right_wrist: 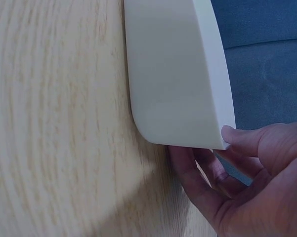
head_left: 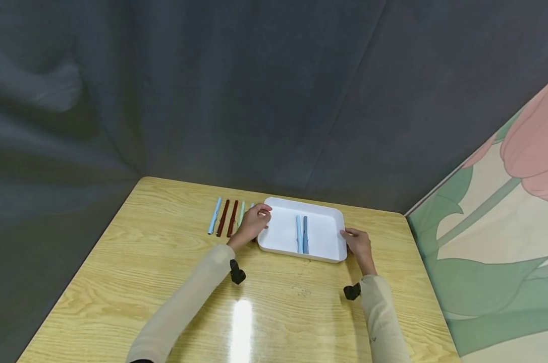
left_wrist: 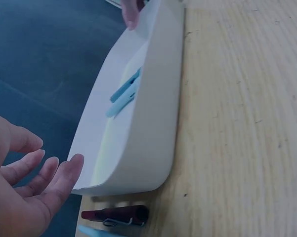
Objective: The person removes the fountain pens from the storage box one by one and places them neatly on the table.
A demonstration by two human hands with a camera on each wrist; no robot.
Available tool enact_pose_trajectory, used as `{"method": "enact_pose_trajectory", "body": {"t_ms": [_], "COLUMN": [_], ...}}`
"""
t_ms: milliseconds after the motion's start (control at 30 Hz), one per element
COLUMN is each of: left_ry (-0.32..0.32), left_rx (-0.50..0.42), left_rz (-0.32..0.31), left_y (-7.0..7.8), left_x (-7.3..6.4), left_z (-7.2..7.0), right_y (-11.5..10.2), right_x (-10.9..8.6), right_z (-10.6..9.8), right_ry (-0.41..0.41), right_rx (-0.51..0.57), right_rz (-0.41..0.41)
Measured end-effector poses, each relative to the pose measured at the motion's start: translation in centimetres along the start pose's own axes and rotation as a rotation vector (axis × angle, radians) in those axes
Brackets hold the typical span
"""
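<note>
A white tray [head_left: 280, 229] lies on the table, holding a light blue pen [head_left: 299, 234] and a darker blue pen [head_left: 306, 235] side by side. My left hand [head_left: 254, 222] is over the tray's left edge. In the left wrist view its fingers are loosely bent, with nothing between them. At the opposite end my right hand [head_left: 359, 244] grips the tray's edge, thumb on the rim and fingers against the outer wall, as the right wrist view shows. Left of the tray is a row of several pens, among them a light blue pen [head_left: 214, 216] and a dark red pen [head_left: 223, 218].
The wooden table [head_left: 292, 307] extends toward me in front of the tray. Behind it hangs a dark grey curtain [head_left: 256, 101]. A wall covering with painted flowers [head_left: 496, 242] borders the right side. Under the left hand's forearm, part of the pen row is hidden.
</note>
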State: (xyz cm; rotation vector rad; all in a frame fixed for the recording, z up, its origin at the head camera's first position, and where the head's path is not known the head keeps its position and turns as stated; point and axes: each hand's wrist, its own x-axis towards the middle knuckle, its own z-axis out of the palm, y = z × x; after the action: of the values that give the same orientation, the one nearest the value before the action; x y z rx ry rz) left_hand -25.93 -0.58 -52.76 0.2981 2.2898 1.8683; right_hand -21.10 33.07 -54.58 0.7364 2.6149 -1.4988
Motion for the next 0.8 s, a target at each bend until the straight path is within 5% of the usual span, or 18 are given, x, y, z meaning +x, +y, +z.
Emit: {"method": "enact_pose_trajectory", "body": {"t_ms": [300, 533, 800], "left_ry": [-0.073, -0.240, -0.431], "left_rx": [0.127, 0.246, 0.259], "left_rz": [0.040, 0.032, 0.011], "left_y": [-0.1, -0.1, -0.7], "left_x": [-0.3, -0.6, -0.6], "left_z": [2.0, 3.2, 4.6], "right_y": [0.2, 0.4, 0.3], "right_x": [0.1, 0.1, 0.0], "right_z": [0.0, 0.0, 0.0], "right_ry": [0.011, -0.003, 0.005], "right_rx": [0.003, 0.007, 0.006], "right_rz": [-0.006, -0.008, -0.009]}}
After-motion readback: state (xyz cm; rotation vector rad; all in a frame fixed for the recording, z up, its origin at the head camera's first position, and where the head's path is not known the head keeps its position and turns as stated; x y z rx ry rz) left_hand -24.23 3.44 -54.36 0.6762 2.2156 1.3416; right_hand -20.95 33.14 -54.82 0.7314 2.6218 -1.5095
